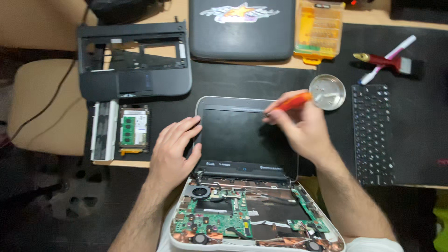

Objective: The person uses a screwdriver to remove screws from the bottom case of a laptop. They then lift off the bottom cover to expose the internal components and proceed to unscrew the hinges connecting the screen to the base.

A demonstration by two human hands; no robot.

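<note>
While the left hand (171, 150) lies flat, fingers spread, steadying the opened laptop's screen (235, 135) on the tabletop (252, 79), the right hand (301, 128) pinches an orange screwdriver (291, 102) against the upper bezel.

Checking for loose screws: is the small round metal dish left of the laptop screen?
No, the metal dish sits right of the laptop screen, beside the right hand.
</note>
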